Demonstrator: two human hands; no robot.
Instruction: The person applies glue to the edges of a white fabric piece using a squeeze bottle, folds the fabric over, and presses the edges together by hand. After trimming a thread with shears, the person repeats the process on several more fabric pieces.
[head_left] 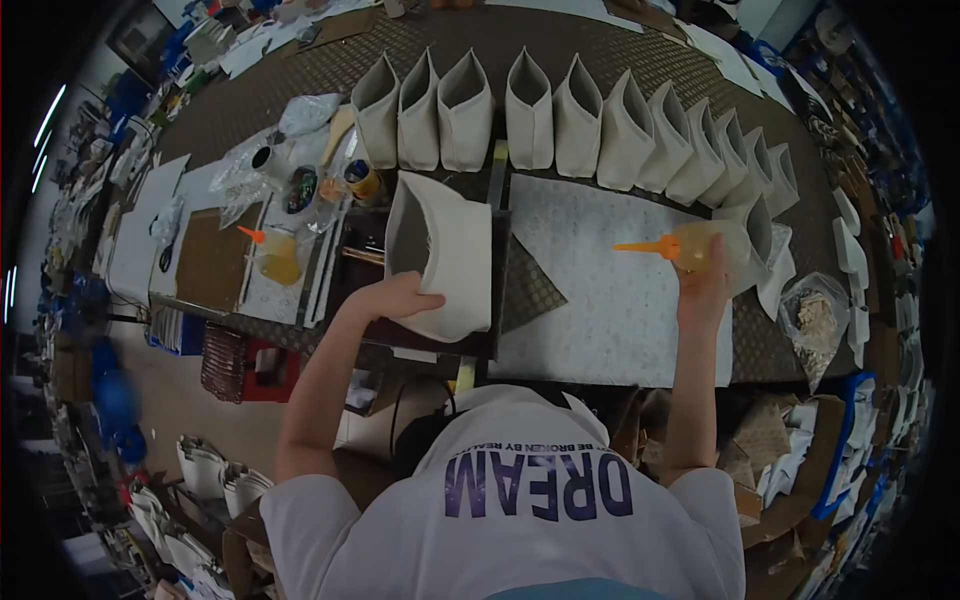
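Note:
My left hand (400, 297) is closed on the lower edge of a cream pouch (460, 260), thumb on the outside. The pouch lies tilted over a dark tray, its open mouth facing left. In my right hand (706, 280) is a squeeze glue bottle (700, 247) with an orange nozzle pointing left. The bottle is above the right side of a white patterned sheet (600, 290), in front of another cream pouch (752, 228). A row of similar pouches (528, 115) stands upright along the back, mouths up.
A second glue bottle (275, 258) lies at the left near a brown board (218, 260). Jars (362, 180) and a brush (338, 133) are behind it. At the right sits a plastic bag of small pieces (812, 315). A cardboard box (770, 440) is near my right side.

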